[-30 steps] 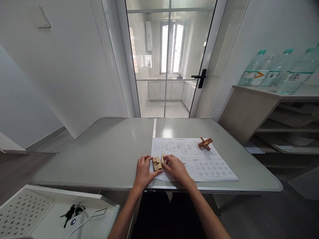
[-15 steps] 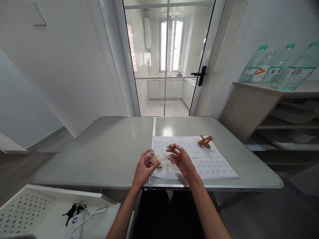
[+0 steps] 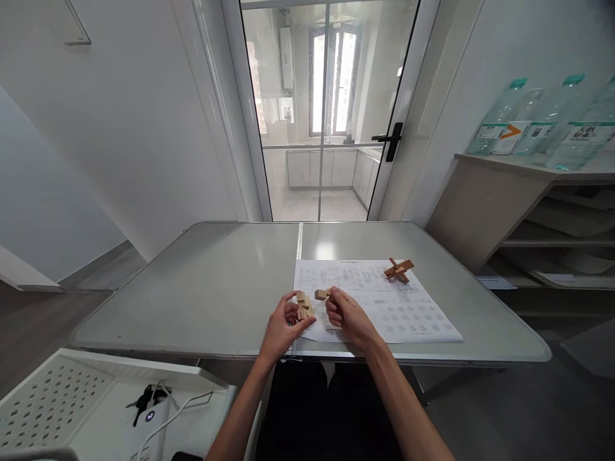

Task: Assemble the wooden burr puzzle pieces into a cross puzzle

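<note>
Near the table's front edge, my left hand [image 3: 283, 324] is closed around a cluster of light wooden puzzle pieces [image 3: 303, 306] with notches in them. My right hand [image 3: 352, 316] pinches a single wooden puzzle piece [image 3: 321, 294], whose squared end points left toward that cluster. A small gap separates the two. Beneath both hands lies a white printed sheet [image 3: 408, 314] with rows of small diagrams. On its far right part rests a darker brown wooden puzzle assembly [image 3: 398, 270] of crossed sticks. My right fingers hide the rear of the piece they hold.
The grey-green table [image 3: 230, 282] has a seam down its middle. At lower left, a white basket [image 3: 144, 366] holds keys [image 3: 144, 402], a white power bank [image 3: 152, 429] and a cable. Plastic bottles [image 3: 500, 121] stand on a wooden shelf unit [image 3: 500, 192] at right. A glass door [image 3: 331, 147] is beyond.
My right hand has turned and closed its fingers, so the piece now points left instead of lying across the fingertips. My left hand has tilted its cluster slightly. The view has shifted a little.
</note>
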Action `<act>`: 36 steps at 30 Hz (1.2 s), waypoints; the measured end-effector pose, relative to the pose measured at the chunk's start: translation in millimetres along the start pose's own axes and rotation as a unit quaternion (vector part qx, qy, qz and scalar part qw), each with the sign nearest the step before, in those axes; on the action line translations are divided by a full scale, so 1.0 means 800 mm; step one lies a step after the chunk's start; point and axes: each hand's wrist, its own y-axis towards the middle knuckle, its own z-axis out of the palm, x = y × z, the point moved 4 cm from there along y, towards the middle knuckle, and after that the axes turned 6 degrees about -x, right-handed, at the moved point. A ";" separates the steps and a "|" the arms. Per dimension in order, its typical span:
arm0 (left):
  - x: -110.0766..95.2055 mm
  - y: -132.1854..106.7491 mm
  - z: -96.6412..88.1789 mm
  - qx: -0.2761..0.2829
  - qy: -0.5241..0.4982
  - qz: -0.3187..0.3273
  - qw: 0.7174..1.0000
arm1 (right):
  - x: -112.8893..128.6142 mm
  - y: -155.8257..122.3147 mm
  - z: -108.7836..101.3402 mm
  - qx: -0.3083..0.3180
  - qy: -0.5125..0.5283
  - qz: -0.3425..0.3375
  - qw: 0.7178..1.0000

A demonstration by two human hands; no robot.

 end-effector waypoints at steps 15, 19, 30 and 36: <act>-0.005 -0.004 0.003 -0.001 0.026 0.009 1.000 | -0.014 -0.004 0.008 0.023 -0.173 -0.114 0.978; -0.005 -0.004 0.003 -0.002 0.044 0.017 0.999 | -0.014 -0.011 0.010 0.003 -0.201 -0.140 0.969; -0.017 -0.009 0.006 0.026 0.043 0.022 0.999 | -0.019 -0.017 0.016 0.028 -0.229 -0.154 0.961; -0.023 -0.011 0.005 0.037 0.047 0.011 0.998 | -0.020 -0.018 0.015 0.028 -0.221 -0.149 0.963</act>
